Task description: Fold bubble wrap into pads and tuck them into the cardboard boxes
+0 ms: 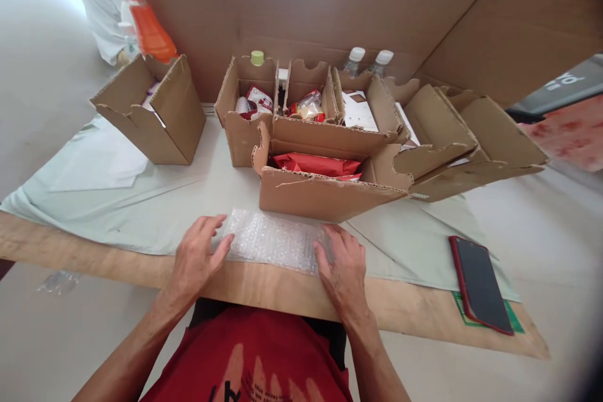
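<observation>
This looks like a makeshift packing station, its building unclear: a wooden worktop [414,311] under a cloth [188,198], tall cardboard panels [301,6] behind, a row of open, cut-down boxes [320,196], some holding packets [315,164], and bubble wrap [273,239] near the front edge.

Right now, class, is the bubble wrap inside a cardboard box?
No: the bubble wrap lies on the table in front of the nearest cardboard box, between the left hand and the right hand.

- Centre: bubble wrap [271,239], right end partly hidden by right hand [346,264].
- Upper left: sleeve [97,3], cut off by top edge.
- Upper centre: bottles [357,56], mostly hidden behind boxes [384,107].
</observation>
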The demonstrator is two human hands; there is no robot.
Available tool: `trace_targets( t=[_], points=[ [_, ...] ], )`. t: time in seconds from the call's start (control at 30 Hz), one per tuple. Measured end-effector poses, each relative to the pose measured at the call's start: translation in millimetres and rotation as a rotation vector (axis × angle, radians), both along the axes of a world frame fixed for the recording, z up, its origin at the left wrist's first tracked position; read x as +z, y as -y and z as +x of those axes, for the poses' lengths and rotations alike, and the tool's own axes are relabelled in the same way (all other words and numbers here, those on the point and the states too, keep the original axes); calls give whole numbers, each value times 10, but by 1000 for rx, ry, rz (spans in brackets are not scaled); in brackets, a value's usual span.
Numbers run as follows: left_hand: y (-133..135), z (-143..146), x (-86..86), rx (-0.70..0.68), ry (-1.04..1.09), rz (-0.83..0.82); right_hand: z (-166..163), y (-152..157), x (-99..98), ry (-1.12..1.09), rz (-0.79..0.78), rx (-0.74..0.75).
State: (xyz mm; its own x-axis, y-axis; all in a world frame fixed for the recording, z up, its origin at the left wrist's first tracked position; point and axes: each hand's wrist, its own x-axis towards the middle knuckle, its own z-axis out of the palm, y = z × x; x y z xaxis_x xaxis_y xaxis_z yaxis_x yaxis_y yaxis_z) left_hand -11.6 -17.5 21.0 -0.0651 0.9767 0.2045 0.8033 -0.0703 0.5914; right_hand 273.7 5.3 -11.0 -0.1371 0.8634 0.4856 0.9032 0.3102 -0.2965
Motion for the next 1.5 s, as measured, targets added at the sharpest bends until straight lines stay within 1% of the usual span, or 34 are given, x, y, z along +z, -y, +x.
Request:
trace_targets(
  t=[0.07, 0.13, 0.2, 0.23, 0.27, 0.3, 0.37, 0.47, 0.5, 0.57, 0.67, 0.73, 0.77, 0.83, 0.93, 1.0, 1.1, 1.17, 1.2, 1.27, 1.33, 1.37, 1.43, 1.5],
  points=[
    [-60, 120, 33, -127, 138, -73, -208, 9, 34, -38, -14, 104],
    [-170, 238, 0, -187, 180, -190, -463, -7, 25, -15, -73, 264],
    [-296, 300, -91, -171, 151, -272, -630, -30, -34, 60, -136, 411],
    [-354, 307, -144, -155, 135, -294, -636, -34, -76, 94, -156, 454],
    [-404, 301, -194, -145, 124, -307, -579, -26, -121, 116, -167, 465],
    [-443, 288, -236, -141, 118, -316, -461, -5, -163, 124, -170, 445],
    [-489, 261, -280, -143, 106, -335, -91, 66, -219, 115, -158, 335],
    [-491, 251, -245, -153, 91, -356, 469, 165, -198, 70, -111, 116],
    [-475, 250, -214, -156, 85, -359, 573, 175, -172, 46, -96, 68],
    [-415, 232, -142, -144, 66, -341, 605, 145, -117, 0, -87, 51],
    [-283, 144, -63, -13, -69, -253, 343, -3, -80, -38, -182, 87],
    [-208, 73, -66, 74, -210, -241, 142, -108, -83, -50, -255, 72],
    [-183, 48, -87, 92, -268, -258, 71, -141, -86, -54, -277, 61],
    [-156, 32, -156, 67, -315, -296, 2, -143, -80, -60, -295, 53],
    [-145, 41, -247, -13, -247, -250, 4, 20, -10, -69, -329, 57],
    [-149, -12, -252, -30, -152, -211, -22, 188, 68, -120, -381, 64],
    [-222, -217, -154, 26, -43, -197, -205, 388, 173, -376, -553, 147],
    [-350, -350, -50, 71, -49, -152, -407, 431, 207, -530, -686, 267],
    [-437, -391, -3, 85, -70, -110, -516, 425, 209, -561, -736, 328],
    [-630, -425, 52, 69, -113, -31, -720, 371, 184, -587, -802, 411],
    [-770, -430, 41, 21, -153, 7, -871, 290, 133, -648, -832, 438],
    [-787, -433, 20, 1, -177, 22, -918, 248, 107, -703, -865, 436],
    [-671, -439, -25, -91, -156, 54, -955, 176, 69, -842, -996, 412],
    [-379, -426, -59, -222, -99, 74, -939, 129, 59, -975, -1145, 366]
  ],
)
